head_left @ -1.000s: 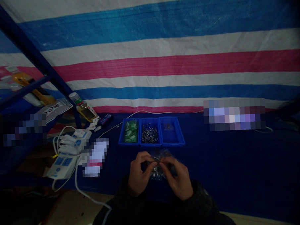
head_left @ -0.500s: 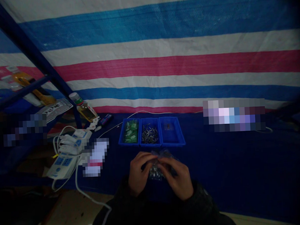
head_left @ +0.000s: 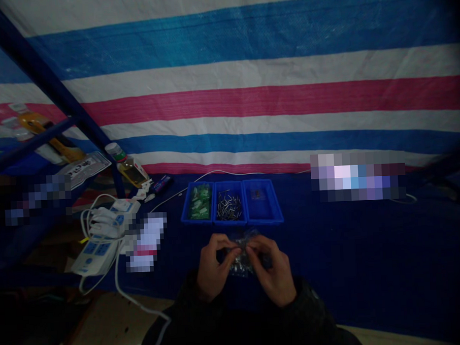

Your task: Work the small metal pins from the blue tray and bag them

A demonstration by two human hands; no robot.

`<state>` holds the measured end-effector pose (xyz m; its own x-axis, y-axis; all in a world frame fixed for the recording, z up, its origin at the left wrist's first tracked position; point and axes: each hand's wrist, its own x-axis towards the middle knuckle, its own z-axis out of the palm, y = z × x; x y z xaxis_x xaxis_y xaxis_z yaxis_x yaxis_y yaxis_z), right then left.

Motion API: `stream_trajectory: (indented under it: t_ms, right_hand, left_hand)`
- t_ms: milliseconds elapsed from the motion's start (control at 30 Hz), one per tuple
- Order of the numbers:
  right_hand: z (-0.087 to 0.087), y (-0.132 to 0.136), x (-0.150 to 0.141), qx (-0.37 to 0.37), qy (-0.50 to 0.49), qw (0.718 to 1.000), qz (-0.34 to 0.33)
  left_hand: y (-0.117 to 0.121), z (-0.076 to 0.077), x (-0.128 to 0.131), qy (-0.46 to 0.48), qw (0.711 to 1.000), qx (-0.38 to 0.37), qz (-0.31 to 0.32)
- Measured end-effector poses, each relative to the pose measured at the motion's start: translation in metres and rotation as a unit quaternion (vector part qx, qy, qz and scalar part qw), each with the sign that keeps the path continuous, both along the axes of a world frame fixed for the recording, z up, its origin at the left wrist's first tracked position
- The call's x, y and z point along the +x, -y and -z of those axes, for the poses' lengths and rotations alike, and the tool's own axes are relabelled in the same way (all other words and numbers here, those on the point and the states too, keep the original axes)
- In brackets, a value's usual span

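Observation:
A clear plastic bag with small shiny pieces in its lower part is between my hands. My left hand pinches its upper edge between thumb and fingers. From the other side, my right hand pinches the same edge, the two thumb tips close together. Just beyond the hands stand three joined blue trays. The left tray holds small green-and-clear packets, the middle tray a heap of thin metal pins or screws. Inside the right tray lies one small clear packet.
At the left are a power strip with plugs and white cables, a blurred-out phone-like object and a drink bottle. A blue metal frame rises there. Another blurred-out object sits back right, before a striped tarp.
My fingers have shifted slightly along the bag's top edge, and the thumbs now sit higher and closer together. The trays and other things stay in place.

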<state>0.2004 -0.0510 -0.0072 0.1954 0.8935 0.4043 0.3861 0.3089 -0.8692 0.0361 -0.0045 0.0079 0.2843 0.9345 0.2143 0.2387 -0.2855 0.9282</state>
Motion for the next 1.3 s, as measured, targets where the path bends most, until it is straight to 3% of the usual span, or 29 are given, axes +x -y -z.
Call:
stream_trajectory:
  t_ms: [233,667,900,1067,1300]
  right_hand:
    - [-0.0069,0.0002,0.0052,0.005,0.025,0.999,-0.04]
    - [-0.0064,-0.0028,0.0022,0.016,0.041,0.999,-0.021]
    - [0.0001,-0.0003,-0.0009,0.012,0.007,1.0,0.008]
    - [-0.0071,0.0005,0.0029,0.017,0.031,0.999,-0.031]
    - [-0.004,0.001,0.0036,0.01,0.037,0.999,-0.034]
  left_hand:
    - [-0.0043,-0.001,-0.0043,-0.015,0.998,0.051,0.043]
    - [-0.0053,-0.0012,-0.0045,-0.035,0.993,0.114,0.004]
    - [-0.0008,-0.0041,-0.0008,-0.012,0.999,0.044,-0.013]
    - [-0.0024,-0.0062,-0.004,-0.015,0.997,0.064,0.034]
    - [-0.0052,0.0012,-0.0079,-0.014,0.998,0.063,0.026]
